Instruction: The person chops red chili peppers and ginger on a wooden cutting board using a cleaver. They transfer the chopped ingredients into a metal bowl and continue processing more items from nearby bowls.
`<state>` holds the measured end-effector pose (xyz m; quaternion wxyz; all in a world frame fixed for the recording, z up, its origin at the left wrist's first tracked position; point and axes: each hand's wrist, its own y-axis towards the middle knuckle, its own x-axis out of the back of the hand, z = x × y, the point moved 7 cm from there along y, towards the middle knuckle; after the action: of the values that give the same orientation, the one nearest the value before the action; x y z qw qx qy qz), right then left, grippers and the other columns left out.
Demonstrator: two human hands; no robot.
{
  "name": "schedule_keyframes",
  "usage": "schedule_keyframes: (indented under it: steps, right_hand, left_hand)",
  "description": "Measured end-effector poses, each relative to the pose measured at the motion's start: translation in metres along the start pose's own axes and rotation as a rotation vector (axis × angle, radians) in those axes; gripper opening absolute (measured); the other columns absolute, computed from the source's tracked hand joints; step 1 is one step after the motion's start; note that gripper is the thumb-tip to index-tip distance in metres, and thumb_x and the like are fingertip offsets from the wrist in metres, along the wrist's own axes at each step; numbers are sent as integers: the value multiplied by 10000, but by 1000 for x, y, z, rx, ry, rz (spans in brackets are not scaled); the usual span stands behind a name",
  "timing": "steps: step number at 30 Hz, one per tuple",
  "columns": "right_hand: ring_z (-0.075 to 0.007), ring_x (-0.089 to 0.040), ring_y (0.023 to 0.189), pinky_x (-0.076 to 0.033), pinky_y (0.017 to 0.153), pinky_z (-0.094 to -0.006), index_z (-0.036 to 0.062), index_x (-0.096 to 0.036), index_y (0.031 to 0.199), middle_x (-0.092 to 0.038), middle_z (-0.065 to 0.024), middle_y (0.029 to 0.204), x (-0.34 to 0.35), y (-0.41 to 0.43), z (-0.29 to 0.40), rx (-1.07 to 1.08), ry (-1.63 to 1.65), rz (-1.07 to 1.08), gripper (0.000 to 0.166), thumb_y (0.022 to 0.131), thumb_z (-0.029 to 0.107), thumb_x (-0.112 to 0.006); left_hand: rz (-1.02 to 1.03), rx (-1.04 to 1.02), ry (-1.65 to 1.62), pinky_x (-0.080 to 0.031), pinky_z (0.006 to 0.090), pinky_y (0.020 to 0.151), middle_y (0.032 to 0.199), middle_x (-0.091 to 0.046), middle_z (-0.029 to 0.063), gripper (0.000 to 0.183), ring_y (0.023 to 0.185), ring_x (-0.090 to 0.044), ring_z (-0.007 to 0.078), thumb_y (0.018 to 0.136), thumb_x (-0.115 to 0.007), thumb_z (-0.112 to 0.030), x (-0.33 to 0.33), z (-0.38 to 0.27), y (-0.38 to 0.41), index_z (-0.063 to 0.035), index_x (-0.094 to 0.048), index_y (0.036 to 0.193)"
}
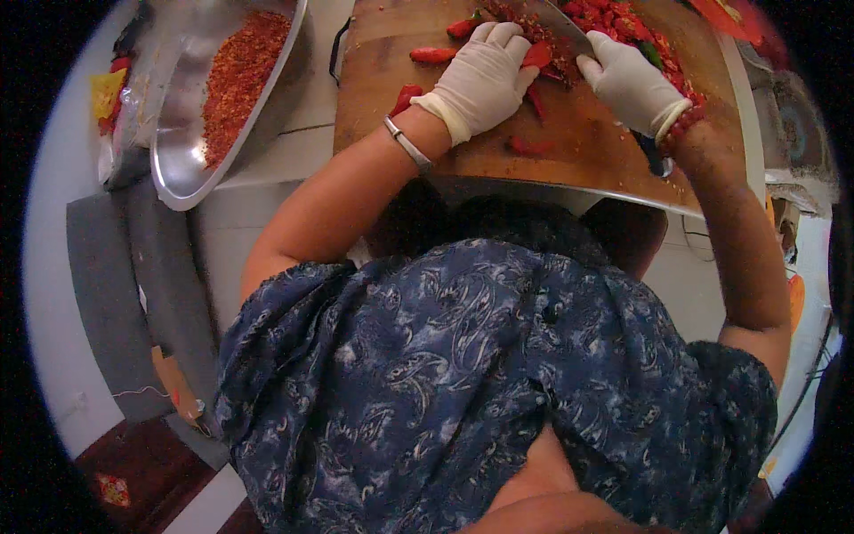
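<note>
My left hand, in a white glove, presses down on a wooden cutting board. A piece of red chili pepper is held under its fingers. My right hand, gloved too, grips a kitchen knife. The knife's blade angles up and left from the fingers, close to my left hand. A dark handle end shows below my right wrist. Chopped chili lies beside the blade. Whole red chilies rest left of my left hand. Its fingertips partly cover the chili there.
A steel basin with chopped red chili stands left of the board. More red chilies are heaped at the board's far right. A loose chili piece lies near its front edge. Plastic bags sit beyond the basin.
</note>
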<state>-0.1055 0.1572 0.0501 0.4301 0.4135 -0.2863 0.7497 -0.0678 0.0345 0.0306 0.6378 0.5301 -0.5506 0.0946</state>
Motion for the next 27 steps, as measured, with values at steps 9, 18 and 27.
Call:
schedule_keyframes:
  steps: [9,18,27]
  right_hand:
    - [-407,-543,846,-434,720,-431,6,-492,978,-579,-238,857,16,11,-1,144,37,-180,295,863,275,-460]
    - [-384,-556,829,-440,691,-403,1,-515,993,-582,-234,852,27,-13,5,297,-19,-227,303,866,272,-473]
    - [-304,-586,614,-454,541,-378,9,-483,971,-560,-179,686,14,-18,1,-60,86,131,242,869,228,-467]
  left_hand:
    - [26,-40,13,-379,412,874,1050,-487,223,288,1001,-450,383,798,-542,-187,-6,21,10,26,-494,986]
    - [49,-25,31,-381,406,870,1042,-491,221,278,995,-455,378,794,-540,-172,-9,27,3,31,-496,980]
    - [4,-54,41,-375,397,870,1033,-489,207,269,976,-453,370,786,-544,-155,-7,24,4,23,-495,981]
